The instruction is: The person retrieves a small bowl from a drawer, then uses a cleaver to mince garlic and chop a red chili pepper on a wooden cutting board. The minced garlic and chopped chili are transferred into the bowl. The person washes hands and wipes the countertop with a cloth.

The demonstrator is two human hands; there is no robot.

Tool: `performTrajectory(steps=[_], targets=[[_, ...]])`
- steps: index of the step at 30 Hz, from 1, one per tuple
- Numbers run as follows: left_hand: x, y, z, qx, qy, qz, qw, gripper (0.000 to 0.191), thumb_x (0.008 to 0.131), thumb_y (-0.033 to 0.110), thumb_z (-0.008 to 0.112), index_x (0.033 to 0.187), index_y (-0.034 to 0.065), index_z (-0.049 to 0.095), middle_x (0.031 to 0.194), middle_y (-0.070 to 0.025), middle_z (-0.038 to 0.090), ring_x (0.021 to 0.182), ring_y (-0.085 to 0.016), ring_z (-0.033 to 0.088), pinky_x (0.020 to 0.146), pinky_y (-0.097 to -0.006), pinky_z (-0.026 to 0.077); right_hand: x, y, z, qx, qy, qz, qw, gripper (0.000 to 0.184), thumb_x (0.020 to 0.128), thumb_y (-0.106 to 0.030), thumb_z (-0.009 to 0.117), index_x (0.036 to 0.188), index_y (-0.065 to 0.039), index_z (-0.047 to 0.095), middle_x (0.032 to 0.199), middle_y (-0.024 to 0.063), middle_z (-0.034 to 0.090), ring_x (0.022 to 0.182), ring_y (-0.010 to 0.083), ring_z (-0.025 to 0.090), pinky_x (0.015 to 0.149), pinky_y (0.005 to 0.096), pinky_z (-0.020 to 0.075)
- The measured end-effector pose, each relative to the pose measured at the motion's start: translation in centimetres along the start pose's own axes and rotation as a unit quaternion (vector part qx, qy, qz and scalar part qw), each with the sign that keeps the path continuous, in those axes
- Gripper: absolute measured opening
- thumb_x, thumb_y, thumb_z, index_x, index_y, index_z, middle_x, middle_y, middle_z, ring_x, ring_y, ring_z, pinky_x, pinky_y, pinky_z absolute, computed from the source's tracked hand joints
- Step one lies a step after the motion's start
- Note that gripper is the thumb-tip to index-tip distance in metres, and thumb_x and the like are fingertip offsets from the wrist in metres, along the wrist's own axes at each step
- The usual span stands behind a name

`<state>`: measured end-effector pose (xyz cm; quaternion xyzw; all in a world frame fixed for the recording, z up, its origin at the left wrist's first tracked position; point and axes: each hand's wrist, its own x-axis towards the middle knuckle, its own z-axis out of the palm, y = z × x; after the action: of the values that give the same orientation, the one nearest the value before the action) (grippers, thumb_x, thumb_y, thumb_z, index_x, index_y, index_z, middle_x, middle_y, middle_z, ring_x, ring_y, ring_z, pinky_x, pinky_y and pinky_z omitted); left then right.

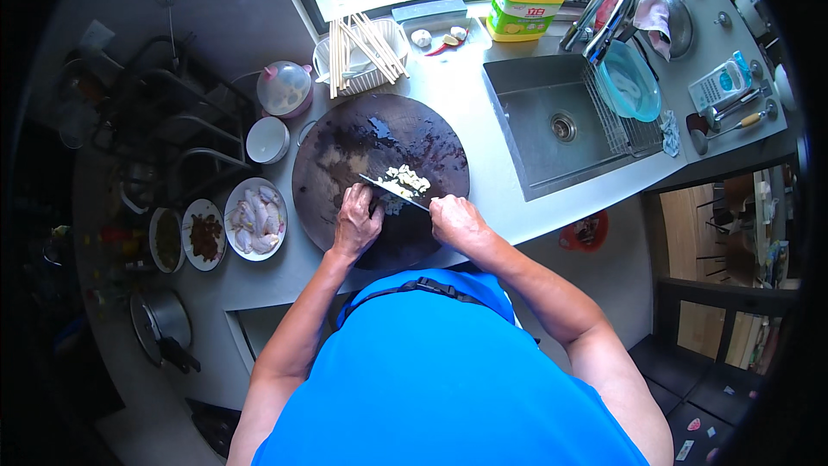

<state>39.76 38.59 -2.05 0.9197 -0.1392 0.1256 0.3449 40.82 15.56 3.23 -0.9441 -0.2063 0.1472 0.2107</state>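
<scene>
On a round, dark wooden chopping board (336, 142) lies a small heap of chopped pale pieces (405, 180) that look like garlic. A kitchen knife (394, 191) stands on edge along the near side of the heap, its blade slanting down to the right. My right hand (458, 221) grips its handle, which is mostly covered by the fingers. At the blade's far left end, my left hand (359, 220) has its fingers bent against or right beside the metal, thumb apart. Whether those fingertips hold the blade is hidden. Wet patches shine on the board's far half.
Plates of raw chicken wings (259, 219) and brown chopped food (206, 236) stand left, near a white bowl (268, 140). Chopsticks (362, 45) lie across a basket behind the board. A sink (540, 142) with a blue basin (627, 81) is right; a yellow detergent jug (527, 3) stands behind.
</scene>
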Motion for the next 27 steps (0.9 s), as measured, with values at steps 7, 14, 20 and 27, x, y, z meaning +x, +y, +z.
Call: performTrajectory(steps=[7, 14, 20, 27], targets=[[0.0, 1.1, -0.1, -0.050, 0.025, -0.031, 0.998, 0.012, 0.084, 0.002, 0.069, 0.094, 0.0002, 0.063, 0.095, -0.0174, 0.060, 0.090, -0.039, 0.060, 0.082, -0.0457, 0.050, -0.6, -0.6, -2.2, 0.006, -0.005, 0.007, 1.000, 0.011, 0.082, -0.003, 0.057, 0.081, 0.005, 0.064, 0.073, 0.0297, 0.066, 0.072, 0.0474, 0.069, 0.067, 0.0528, 0.0577], [0.6, 0.1, 1.2, -0.004, 0.029, -0.021, 0.999, 0.004, 0.083, 0.002, 0.066, 0.086, 0.0016, 0.063, 0.088, -0.0169, 0.059, 0.087, -0.038, 0.060, 0.079, -0.0471, 0.050, 0.7, -0.1, -0.1, -0.003, 0.004, 0.021, 1.000, 0.010, 0.081, -0.003, 0.059, 0.078, 0.005, 0.065, 0.073, 0.0289, 0.066, 0.072, 0.0472, 0.069, 0.067, 0.0526, 0.0575], [-0.7, -0.3, 0.9, -0.037, 0.036, -0.065, 0.997, 0.008, 0.083, 0.002, 0.063, 0.091, -0.0011, 0.062, 0.094, -0.0200, 0.060, 0.091, -0.042, 0.060, 0.078, -0.0502, 0.050, -0.8, -0.4, -1.4, -0.005, 0.010, -0.033, 0.999, 0.012, 0.080, -0.006, 0.061, 0.077, 0.003, 0.068, 0.077, 0.0268, 0.068, 0.074, 0.0427, 0.071, 0.067, 0.0504, 0.0583], [-0.4, 0.0, 1.0, 0.001, 0.045, -0.016, 0.999, 0.014, 0.083, 0.002, 0.062, 0.096, -0.0021, 0.063, 0.099, -0.0232, 0.060, 0.093, -0.044, 0.059, 0.082, -0.0499, 0.051, -0.5, -1.2, 0.2, -0.024, -0.018, -0.006, 1.000, 0.014, 0.081, -0.006, 0.060, 0.077, 0.003, 0.069, 0.077, 0.0248, 0.069, 0.072, 0.0419, 0.071, 0.066, 0.0496, 0.0575]])
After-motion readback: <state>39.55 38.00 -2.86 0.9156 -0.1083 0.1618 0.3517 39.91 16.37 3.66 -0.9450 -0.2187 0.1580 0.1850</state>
